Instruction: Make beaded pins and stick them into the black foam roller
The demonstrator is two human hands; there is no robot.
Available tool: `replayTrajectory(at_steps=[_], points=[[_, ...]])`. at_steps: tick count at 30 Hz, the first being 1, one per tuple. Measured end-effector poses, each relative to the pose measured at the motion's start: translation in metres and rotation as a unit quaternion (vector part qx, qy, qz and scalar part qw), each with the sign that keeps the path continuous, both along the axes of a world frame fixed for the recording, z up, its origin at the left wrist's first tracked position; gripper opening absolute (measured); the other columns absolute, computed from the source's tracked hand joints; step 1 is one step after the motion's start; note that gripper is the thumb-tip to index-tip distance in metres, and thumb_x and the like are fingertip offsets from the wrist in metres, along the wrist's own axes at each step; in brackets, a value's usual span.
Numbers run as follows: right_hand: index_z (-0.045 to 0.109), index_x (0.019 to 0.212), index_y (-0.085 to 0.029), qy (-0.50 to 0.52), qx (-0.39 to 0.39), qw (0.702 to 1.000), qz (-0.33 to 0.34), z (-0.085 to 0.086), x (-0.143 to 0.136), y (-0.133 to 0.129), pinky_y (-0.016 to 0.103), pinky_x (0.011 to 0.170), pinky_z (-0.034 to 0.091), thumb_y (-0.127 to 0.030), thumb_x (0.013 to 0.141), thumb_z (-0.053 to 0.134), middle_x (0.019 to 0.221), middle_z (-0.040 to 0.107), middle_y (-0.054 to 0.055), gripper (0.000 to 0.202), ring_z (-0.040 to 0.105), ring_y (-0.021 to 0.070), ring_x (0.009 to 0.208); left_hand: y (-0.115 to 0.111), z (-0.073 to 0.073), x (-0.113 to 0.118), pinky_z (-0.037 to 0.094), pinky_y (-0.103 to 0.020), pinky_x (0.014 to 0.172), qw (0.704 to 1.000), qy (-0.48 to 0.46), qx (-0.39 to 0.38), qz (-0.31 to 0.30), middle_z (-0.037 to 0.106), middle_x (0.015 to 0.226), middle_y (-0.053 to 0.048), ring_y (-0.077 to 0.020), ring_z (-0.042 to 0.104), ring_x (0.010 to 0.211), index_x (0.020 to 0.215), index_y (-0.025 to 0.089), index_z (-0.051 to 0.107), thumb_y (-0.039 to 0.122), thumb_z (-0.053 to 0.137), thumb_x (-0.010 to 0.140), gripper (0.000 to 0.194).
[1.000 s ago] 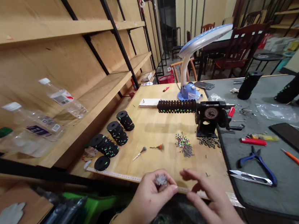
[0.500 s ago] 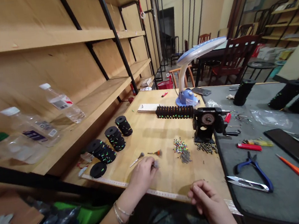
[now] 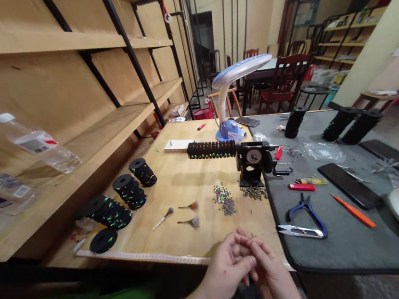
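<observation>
Both hands meet at the table's front edge. My left hand (image 3: 226, 268) is closed with its fingers curled against my right hand (image 3: 270, 269), whose thumb and fingers are pinched. A tiny dark tip shows at the fingertips, too small to name. Beyond them lie a heap of multicoloured beads (image 3: 221, 193), a grey heap of small pieces (image 3: 229, 207) and a pile of brass-coloured bits (image 3: 254, 193). Three small bundles with flared ends rest to the left: a white-stemmed one (image 3: 164, 217), an orange-banded one (image 3: 191, 205) and a grey one (image 3: 193, 222).
A hand-cranked winder (image 3: 253, 160) bears a black ridged roll (image 3: 212, 150) beside a blue lamp (image 3: 229, 130). Stacked black foam spools (image 3: 130, 192) line the left. Pliers (image 3: 311, 213), thread snips (image 3: 300, 231) and an orange tool (image 3: 354, 210) lie on the grey mat (image 3: 339, 253).
My left hand has let go of the grey bundle, which now lies on the table, and has moved right to meet my right hand. The view has swung rightward.
</observation>
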State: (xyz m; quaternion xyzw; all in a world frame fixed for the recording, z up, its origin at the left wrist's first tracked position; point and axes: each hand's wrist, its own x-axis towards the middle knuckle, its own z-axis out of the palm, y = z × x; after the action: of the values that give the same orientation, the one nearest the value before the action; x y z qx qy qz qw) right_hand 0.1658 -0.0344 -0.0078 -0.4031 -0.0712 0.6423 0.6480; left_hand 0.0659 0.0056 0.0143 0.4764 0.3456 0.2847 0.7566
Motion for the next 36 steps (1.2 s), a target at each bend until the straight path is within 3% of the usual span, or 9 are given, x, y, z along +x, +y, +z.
replayTrajectory(at_steps=[6,9,11,16,18,21,28,30,36], points=[[0.070,0.075,-0.017,-0.153,-0.007,0.986,-0.069,0.001,0.025,-0.011,0.021,0.048,0.043,-0.044,0.066,0.081,0.102,0.073,0.007,0.030,0.058,0.0118,0.060,0.003,-0.001,0.001,0.034,-0.018,0.045,0.994,0.082,0.062,-0.031,0.056,0.058,0.002,-0.0062,0.045,0.045,0.074,0.015,0.052,0.047,0.066,0.078,0.035],[0.072,0.085,-0.019,-0.365,0.004,0.925,-0.108,0.004,0.061,-0.021,0.026,0.059,0.048,-0.046,0.076,0.071,0.096,0.073,0.007,0.029,0.062,0.0187,0.072,0.001,-0.001,-0.003,0.035,-0.020,0.048,0.989,0.122,0.076,-0.040,0.055,0.058,0.002,-0.0078,0.047,0.047,0.074,0.014,0.054,0.041,0.064,0.078,0.028],[0.071,0.089,-0.021,-0.555,0.029,0.824,-0.107,0.006,0.092,-0.027,0.034,0.074,0.049,-0.041,0.084,0.063,0.094,0.073,0.008,0.023,0.063,0.0248,0.087,-0.001,-0.002,-0.006,0.036,-0.021,0.049,0.985,0.146,0.081,-0.043,0.054,0.058,0.002,-0.0087,0.047,0.047,0.073,0.014,0.055,0.037,0.064,0.078,0.025],[0.068,0.103,-0.019,-0.890,0.117,0.441,0.014,-0.003,0.156,-0.035,0.046,0.087,0.045,-0.024,0.088,0.053,0.102,0.072,0.012,0.022,0.058,0.0312,0.099,-0.006,-0.003,-0.013,0.037,-0.022,0.049,0.979,0.175,0.094,-0.042,0.054,0.057,0.002,-0.0097,0.048,0.048,0.072,0.014,0.057,0.034,0.062,0.078,0.021],[0.066,0.105,-0.016,-0.923,0.123,0.358,0.070,-0.008,0.165,-0.034,0.043,0.083,0.047,-0.014,0.088,0.047,0.106,0.069,0.014,0.025,0.059,0.0297,0.097,-0.008,-0.004,-0.014,0.037,-0.021,0.049,0.982,0.167,0.078,-0.047,0.054,0.058,0.002,-0.0094,0.047,0.048,0.073,0.014,0.056,0.034,0.061,0.078,0.021],[0.064,0.104,-0.014,-0.936,0.130,0.309,0.110,-0.008,0.165,-0.029,0.038,0.079,0.048,-0.005,0.085,0.044,0.106,0.066,0.015,0.029,0.058,0.0266,0.092,-0.010,-0.007,-0.015,0.037,-0.021,0.048,0.985,0.157,0.055,-0.048,0.054,0.058,0.002,-0.0084,0.046,0.047,0.073,0.014,0.055,0.035,0.063,0.078,0.023],[0.058,0.079,-0.020,-0.927,0.146,0.332,0.091,0.004,0.161,-0.018,0.038,0.073,0.049,-0.012,0.087,0.044,0.082,0.065,0.011,0.018,0.059,0.0268,0.079,-0.009,-0.010,-0.016,0.036,-0.020,0.046,0.987,0.158,0.020,-0.031,0.055,0.057,0.003,-0.0069,0.045,0.043,0.073,0.016,0.052,0.046,0.067,0.074,0.034],[0.057,0.086,-0.021,-0.894,0.154,0.417,0.053,0.002,0.158,-0.028,0.035,0.072,0.050,-0.018,0.090,0.042,0.083,0.068,0.010,0.015,0.063,0.0252,0.079,-0.009,-0.010,-0.016,0.036,-0.019,0.045,0.986,0.164,0.018,-0.018,0.055,0.056,0.003,-0.0069,0.045,0.043,0.072,0.016,0.052,0.048,0.067,0.073,0.035],[0.052,0.089,-0.027,-0.611,-0.013,0.791,0.026,-0.004,0.093,-0.075,0.025,0.053,0.044,-0.050,0.086,0.053,0.065,0.061,-0.001,0.023,0.057,0.0186,0.057,-0.010,-0.009,-0.014,0.036,-0.020,0.046,0.981,0.190,0.047,0.002,0.054,0.055,0.003,-0.0081,0.045,0.044,0.071,0.016,0.052,0.042,0.065,0.076,0.030]])
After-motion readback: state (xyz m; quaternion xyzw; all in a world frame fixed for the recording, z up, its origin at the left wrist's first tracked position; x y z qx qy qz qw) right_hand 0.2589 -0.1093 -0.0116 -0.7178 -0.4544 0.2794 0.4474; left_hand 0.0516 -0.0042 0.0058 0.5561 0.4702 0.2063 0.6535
